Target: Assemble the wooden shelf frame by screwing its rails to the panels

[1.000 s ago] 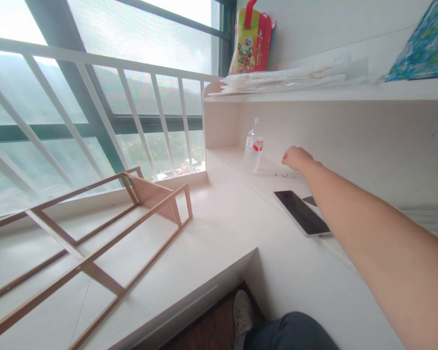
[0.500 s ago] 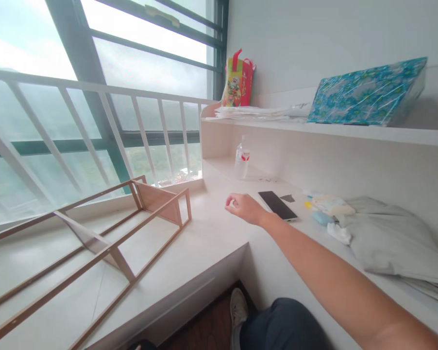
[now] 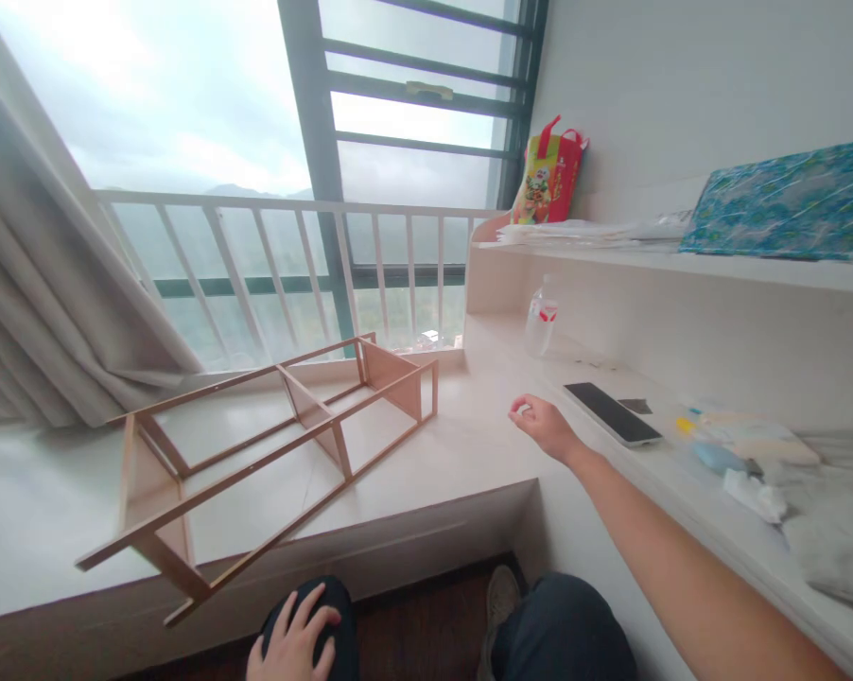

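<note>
My left hand (image 3: 296, 636) rests on my left knee at the bottom of the view, fingers spread. Over the white ledge, my right hand (image 3: 546, 427) is closed with its fingers curled in; whether anything small is inside is hidden. Just to the right of it lies a dark-screened tablet or large phone (image 3: 612, 413). A brown wooden frame with several shelf panels, like a small rack (image 3: 254, 452), lies on its side on the ledge to the left. Behind my right hand stands a clear plastic bottle (image 3: 542, 317) with a red and white label.
A wall shelf (image 3: 611, 252) carries a red and green bag (image 3: 552, 178), papers and a blue floral box (image 3: 788, 203). Grey fabric (image 3: 834, 520) and small packets lie at right. White railing (image 3: 303, 206) and a grey curtain (image 3: 50, 255) border the window.
The view has swung left, so the rack's near end and the curtain now show. My left hand has come into view on my knee. My right hand stays closed over the ledge.
</note>
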`<move>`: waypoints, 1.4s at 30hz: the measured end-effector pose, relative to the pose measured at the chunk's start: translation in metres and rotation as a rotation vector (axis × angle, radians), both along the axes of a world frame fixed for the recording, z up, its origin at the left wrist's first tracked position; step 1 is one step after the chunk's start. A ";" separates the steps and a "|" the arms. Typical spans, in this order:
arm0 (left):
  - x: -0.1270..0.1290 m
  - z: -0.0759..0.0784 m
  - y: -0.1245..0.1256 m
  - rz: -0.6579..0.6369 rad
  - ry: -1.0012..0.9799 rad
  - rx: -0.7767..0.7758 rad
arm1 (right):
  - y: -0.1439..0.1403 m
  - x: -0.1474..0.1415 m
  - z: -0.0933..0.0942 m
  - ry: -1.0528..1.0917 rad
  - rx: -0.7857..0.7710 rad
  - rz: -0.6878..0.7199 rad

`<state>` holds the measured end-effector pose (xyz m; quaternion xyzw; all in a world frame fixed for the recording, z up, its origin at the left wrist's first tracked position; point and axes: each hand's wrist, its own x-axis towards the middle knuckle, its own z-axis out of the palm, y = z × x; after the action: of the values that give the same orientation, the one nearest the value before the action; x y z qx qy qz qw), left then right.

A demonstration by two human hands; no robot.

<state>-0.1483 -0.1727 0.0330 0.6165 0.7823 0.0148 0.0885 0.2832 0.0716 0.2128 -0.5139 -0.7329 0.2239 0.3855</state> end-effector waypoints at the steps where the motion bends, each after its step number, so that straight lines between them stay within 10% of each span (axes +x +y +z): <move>1: 0.004 0.011 -0.005 0.026 -0.041 0.042 | -0.005 -0.013 -0.010 0.043 -0.008 0.032; 9: 0.027 0.097 0.042 -0.059 -0.419 0.489 | -0.038 -0.170 -0.103 0.618 -0.267 0.288; 17: 0.000 0.176 0.140 -0.191 -0.391 0.827 | -0.044 -0.273 -0.114 0.859 -0.295 0.437; 30: -0.041 0.182 0.202 -0.016 0.066 0.170 | -0.004 -0.273 -0.141 0.923 -0.347 0.351; 42: -0.013 0.180 0.210 -0.073 0.205 0.189 | -0.012 -0.244 -0.149 0.807 -0.269 0.334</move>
<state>-0.1616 0.0369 0.2127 0.6485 0.7593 0.0223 -0.0499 0.0389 0.0596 0.0641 -0.3059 -0.5611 0.5585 0.5288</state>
